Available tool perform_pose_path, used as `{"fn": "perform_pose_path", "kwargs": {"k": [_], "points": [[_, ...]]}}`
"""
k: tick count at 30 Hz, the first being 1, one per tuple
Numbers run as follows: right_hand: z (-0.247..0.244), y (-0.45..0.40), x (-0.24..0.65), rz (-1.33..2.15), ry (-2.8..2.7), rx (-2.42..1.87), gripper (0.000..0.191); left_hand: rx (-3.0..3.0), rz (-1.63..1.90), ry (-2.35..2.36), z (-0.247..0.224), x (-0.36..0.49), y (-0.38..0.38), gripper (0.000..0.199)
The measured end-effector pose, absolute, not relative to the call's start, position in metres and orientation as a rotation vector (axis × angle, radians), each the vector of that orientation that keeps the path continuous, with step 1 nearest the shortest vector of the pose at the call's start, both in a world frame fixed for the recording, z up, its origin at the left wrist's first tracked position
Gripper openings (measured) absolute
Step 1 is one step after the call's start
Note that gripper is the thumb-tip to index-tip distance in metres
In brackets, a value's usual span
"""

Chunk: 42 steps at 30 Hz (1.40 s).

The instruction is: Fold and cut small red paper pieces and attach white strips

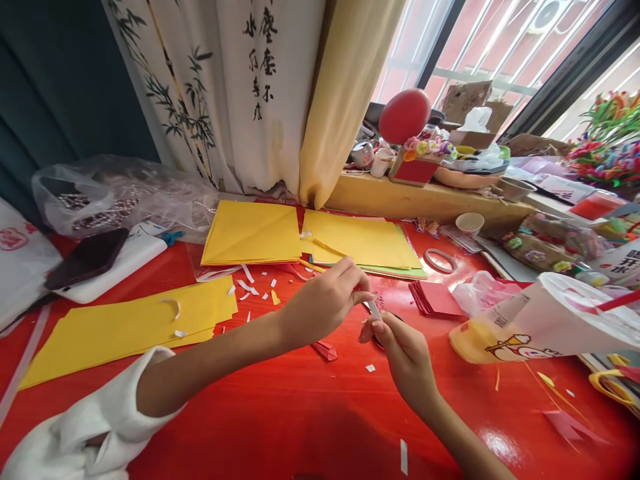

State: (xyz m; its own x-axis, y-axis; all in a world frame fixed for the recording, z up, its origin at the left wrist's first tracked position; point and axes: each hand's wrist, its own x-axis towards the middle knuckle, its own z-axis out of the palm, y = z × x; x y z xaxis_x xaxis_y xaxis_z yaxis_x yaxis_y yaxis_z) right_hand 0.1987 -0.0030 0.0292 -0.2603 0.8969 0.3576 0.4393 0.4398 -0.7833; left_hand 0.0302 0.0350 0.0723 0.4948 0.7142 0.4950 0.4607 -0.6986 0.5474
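Observation:
Over the red table, a narrow white paper strip [374,310] is pinched between my two hands. My left hand [327,300] has its fingertips closed at the strip's upper end. Thumb and finger of my right hand [407,353] grip the lower end. Behind the right fingers a dark object partly shows; its kind is hidden. Just below my left hand lies a small folded red paper piece [326,351]. A white scrap [370,368] rests in front of it, and another white strip [404,457] lies nearer to me.
Yellow paper stacks [253,233] stand at the back, with long yellow sheets [125,327] at left beside a phone [87,259]. Red paper squares [436,299], a tape roll [441,261] and a large drink cup [545,320] are at right. White scraps litter the middle.

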Motion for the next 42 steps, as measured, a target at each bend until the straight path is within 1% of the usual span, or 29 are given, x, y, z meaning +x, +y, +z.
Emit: {"fn": "perform_pose_path", "kwargs": {"k": [5, 8, 12, 15, 17, 19, 21, 24, 26, 28, 31, 34, 37, 40, 42], "points": [[0.03, -0.002, 0.199, 0.64, -1.926, -1.149, 0.032, 2.413, 0.869, 1.041, 0.067, 0.031, 0.035, 0.01], [0.03, 0.001, 0.199, 0.739, -1.848, -1.248, 0.03, 2.422, 0.766, 1.028, 0.07, 0.03, 0.033, 0.01], [0.03, 0.002, 0.199, 0.807, -1.708, -1.33, 0.02, 2.36, 0.651, 0.942, 0.081, 0.025, 0.035, 0.011], [0.03, -0.002, 0.198, 0.832, -1.649, -1.319, 0.03, 2.306, 0.596, 0.905, 0.089, 0.015, 0.044, 0.013], [0.03, -0.002, 0.198, 0.84, -1.691, -1.336, 0.026, 2.317, 0.516, 0.885, 0.092, 0.004, 0.055, 0.014], [0.03, -0.001, 0.2, 0.851, -1.773, -1.377, 0.017, 2.352, 0.349, 0.871, 0.091, -0.008, 0.067, 0.019], [0.028, 0.003, 0.203, 0.875, -1.842, -1.4, 0.017, 2.425, 0.089, 0.913, 0.085, -0.02, 0.077, 0.021], [0.024, 0.009, 0.206, 0.868, -1.868, -1.391, 0.018, 2.468, -0.202, 0.969, 0.07, -0.029, 0.086, 0.029], [0.021, 0.013, 0.206, 0.798, -1.899, -1.377, 0.019, 2.465, -0.325, 0.973, 0.059, -0.029, 0.088, 0.03], [0.018, 0.014, 0.207, 0.693, -1.943, -1.361, 0.019, 2.461, -0.377, 0.954, 0.05, -0.026, 0.088, 0.027], [0.015, 0.015, 0.207, 0.469, -1.995, -1.349, 0.018, 2.461, -0.379, 0.914, 0.043, -0.023, 0.089, 0.022], [0.014, 0.015, 0.207, 0.257, -2.019, -1.345, 0.017, 2.419, -0.328, 0.896, 0.046, -0.025, 0.09, 0.021], [0.017, 0.014, 0.208, 0.182, -2.024, -1.346, 0.017, 2.365, -0.308, 0.895, 0.052, -0.032, 0.09, 0.023], [0.02, 0.012, 0.21, 0.143, -2.048, -1.335, 0.015, 2.322, -0.346, 0.919, 0.052, -0.037, 0.087, 0.03], [0.019, 0.013, 0.211, 0.124, -2.136, -1.291, 0.014, 2.337, -0.352, 0.936, 0.047, -0.039, 0.085, 0.027]]}}
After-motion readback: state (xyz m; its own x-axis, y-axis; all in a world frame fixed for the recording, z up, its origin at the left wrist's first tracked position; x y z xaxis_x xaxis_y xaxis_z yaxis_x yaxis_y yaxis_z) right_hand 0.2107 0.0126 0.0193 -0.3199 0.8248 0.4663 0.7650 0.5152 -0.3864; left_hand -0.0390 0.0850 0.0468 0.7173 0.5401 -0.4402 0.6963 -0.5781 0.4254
